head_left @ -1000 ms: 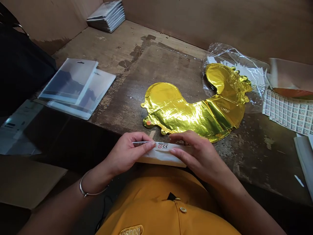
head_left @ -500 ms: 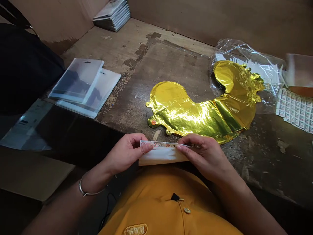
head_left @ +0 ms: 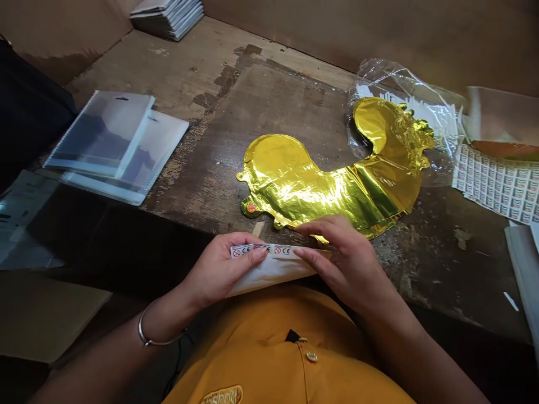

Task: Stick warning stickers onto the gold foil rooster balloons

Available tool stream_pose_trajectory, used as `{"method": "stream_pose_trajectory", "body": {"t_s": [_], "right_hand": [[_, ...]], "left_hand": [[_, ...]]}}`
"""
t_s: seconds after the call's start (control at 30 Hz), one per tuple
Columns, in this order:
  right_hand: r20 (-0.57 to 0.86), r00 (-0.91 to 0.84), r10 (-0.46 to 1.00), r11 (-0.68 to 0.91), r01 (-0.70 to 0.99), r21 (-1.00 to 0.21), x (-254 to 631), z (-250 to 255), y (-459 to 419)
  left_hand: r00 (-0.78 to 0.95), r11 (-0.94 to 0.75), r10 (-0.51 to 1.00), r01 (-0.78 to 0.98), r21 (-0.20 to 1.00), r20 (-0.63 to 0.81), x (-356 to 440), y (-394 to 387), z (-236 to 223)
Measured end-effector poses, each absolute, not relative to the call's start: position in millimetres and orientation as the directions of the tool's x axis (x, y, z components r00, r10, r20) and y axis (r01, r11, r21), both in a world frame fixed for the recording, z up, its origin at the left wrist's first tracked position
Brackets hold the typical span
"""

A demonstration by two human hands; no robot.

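Note:
A folded white sticker sheet (head_left: 273, 268) with a printed row of small red prohibition signs and CE marks along its upper edge is in front of my body. My left hand (head_left: 227, 264) pinches its left end, the thumb lying over the printed row. At the right end, my right hand (head_left: 341, 258) has its thumb against the sheet; the index finger is lifted apart from the thumb, and the lower fingers are hidden behind. Just beyond my hands, a flat gold foil balloon (head_left: 311, 185), curved in shape with small tabs, lies on the wooden table (head_left: 278, 101).
Clear plastic sleeves (head_left: 109, 134) are stacked at the table's left edge. Folded papers (head_left: 168, 19) sit in the back corner. On the right are a clear bag (head_left: 438, 123) of white strips and printed sticker sheets (head_left: 501, 185). A cardboard piece (head_left: 50, 314) is at lower left.
The sheet has tilted so more of its printed row faces me. My right index finger has lifted from the sheet's edge since half a second ago. The view has shifted slightly; the balloon stays put.

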State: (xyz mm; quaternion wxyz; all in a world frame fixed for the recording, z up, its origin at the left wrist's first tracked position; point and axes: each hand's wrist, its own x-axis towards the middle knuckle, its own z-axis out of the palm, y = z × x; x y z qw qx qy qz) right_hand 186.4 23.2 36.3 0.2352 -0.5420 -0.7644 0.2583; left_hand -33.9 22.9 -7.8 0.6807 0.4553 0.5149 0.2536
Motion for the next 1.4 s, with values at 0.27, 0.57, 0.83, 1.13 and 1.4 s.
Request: {"method": "stream_pose_trajectory", "body": {"t_s": [0.27, 0.57, 0.83, 1.13, 1.4], "right_hand": [[0.093, -0.422, 0.902, 0.397, 0.723, -0.566, 177, 39, 26], [0.288, -0.512, 0.809, 0.585, 0.75, -0.309, 174, 28, 18], [0.347, -0.64, 0.685, 0.708, 0.696, -0.115, 177, 20, 12], [0.344, -0.382, 0.858, 0.51, 0.717, -0.476, 170, 26, 11], [0.169, -0.01, 0.986, 0.14, 0.613, -0.777, 169, 42, 52]], "left_hand": [[0.334, 0.322, 0.867, 0.189, 0.927, -0.37, -31, 19, -4], [0.318, 0.346, 0.862, 0.202, 0.916, -0.395, -29, 21, -2], [0.309, 0.42, 0.839, 0.153, 0.894, -0.447, -30, 19, -2], [0.279, 0.468, 0.826, 0.144, 0.872, -0.49, -30, 22, -3], [0.357, -0.118, 0.934, 0.351, 0.929, -0.017, -41, 20, -4]]}}
